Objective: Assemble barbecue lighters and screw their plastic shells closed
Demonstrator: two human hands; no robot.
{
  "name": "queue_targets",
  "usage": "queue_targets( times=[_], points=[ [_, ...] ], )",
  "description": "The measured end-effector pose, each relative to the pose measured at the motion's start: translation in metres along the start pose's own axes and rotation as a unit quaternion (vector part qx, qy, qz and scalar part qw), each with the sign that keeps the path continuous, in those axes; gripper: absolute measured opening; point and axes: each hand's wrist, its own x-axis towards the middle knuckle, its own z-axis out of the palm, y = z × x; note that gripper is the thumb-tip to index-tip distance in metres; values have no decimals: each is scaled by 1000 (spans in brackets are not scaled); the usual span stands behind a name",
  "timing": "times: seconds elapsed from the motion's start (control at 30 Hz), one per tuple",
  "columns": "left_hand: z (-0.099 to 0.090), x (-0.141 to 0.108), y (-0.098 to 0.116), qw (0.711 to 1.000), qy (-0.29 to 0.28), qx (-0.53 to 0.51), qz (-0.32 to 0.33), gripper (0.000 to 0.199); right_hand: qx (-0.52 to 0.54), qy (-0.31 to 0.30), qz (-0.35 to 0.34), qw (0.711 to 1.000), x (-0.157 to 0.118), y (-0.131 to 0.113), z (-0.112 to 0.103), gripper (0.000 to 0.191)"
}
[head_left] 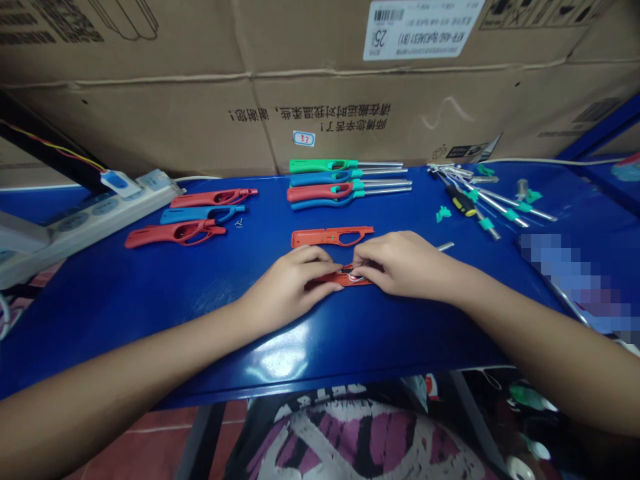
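An orange-red lighter housing half [345,279] lies on the blue table between my hands, its hollow side up. My left hand [300,277] is closed around its left end, thumb along the near edge. My right hand [395,263] pinches at a thin white wire [354,277] inside the housing; its fingers hide much of the right end. A metal tube [445,247] sticks out beyond my right hand, and whether it joins the housing is hidden. Just behind lies a matching orange housing half [315,238], apart from both hands.
Long-nosed lighters [320,179] lie at the back, with red and blue housings [175,233] and small screws [239,223] to their left. A yellow-black screwdriver [461,201] lies among metal tubes and green parts [443,213]. A power strip [95,213] runs along the left; cardboard [190,127] stands behind.
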Motion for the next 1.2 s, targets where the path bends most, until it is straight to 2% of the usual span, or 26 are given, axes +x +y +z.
queue_targets(
  times=[0.13, 0.2, 0.37, 0.5, 0.77, 1.03, 1.2],
  points=[
    [0, 1, -2, 996, 18, -55, -68, 27, 35, 22, 0, 999, -1, 2, 0, 6],
    [1, 2, -3, 994, 20, -66, -80, 25, 49, 46, -10, 998, -2, 2, -1, 5],
    [3, 2, -4, 993, 26, -80, -78, 18, 62, 100, -29, 993, -1, 5, -1, 20],
    [4, 3, -2, 993, 37, -86, -70, 15, 50, 86, -42, 994, 2, 9, 3, 18],
    [4, 3, -1, 984, 47, -145, -95, 12, 40, 86, -88, 992, 2, 6, 5, 19],
    [4, 6, -1, 977, 42, -167, -122, 13, 79, 61, -88, 991, 2, 10, 3, 20],
    [4, 6, -4, 980, 36, -162, -114, 16, 109, 50, -84, 989, 1, 15, -1, 16]
  ],
)
